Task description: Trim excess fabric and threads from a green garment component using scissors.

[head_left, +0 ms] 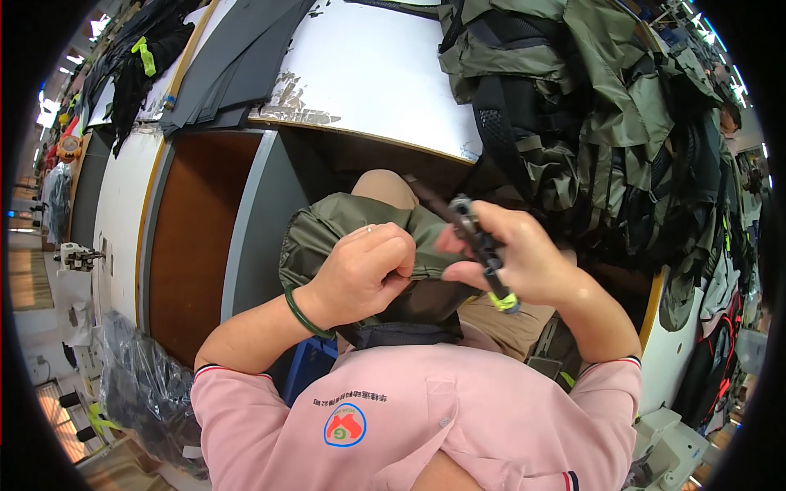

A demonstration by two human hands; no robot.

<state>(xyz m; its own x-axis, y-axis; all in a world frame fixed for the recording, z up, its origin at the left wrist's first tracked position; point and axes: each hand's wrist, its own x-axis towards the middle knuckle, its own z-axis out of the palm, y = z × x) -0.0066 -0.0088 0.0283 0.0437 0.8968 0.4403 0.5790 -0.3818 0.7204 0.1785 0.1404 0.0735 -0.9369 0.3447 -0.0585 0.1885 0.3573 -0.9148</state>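
An olive-green fabric bag piece (315,233) lies bunched across my lap, with a dark mesh-like panel (426,301) on its near side. My left hand (360,270) is closed in a pinch on the fabric's edge, thumb and fingers pressed together. To its right, my right hand (528,254) grips a slim black hand tool (481,252) with a yellow-green end; its exact kind is hard to make out. The right thumb and a fingertip sit close to the same fabric edge. Whether they touch it cannot be told.
Beyond my knees stands a white worktable (368,69) with chipped edges and open compartments below. Dark grey sheets (237,61) lie on its left part. Olive and black backpacks (581,114) pile up at the right. A clear plastic bag (147,393) is at lower left.
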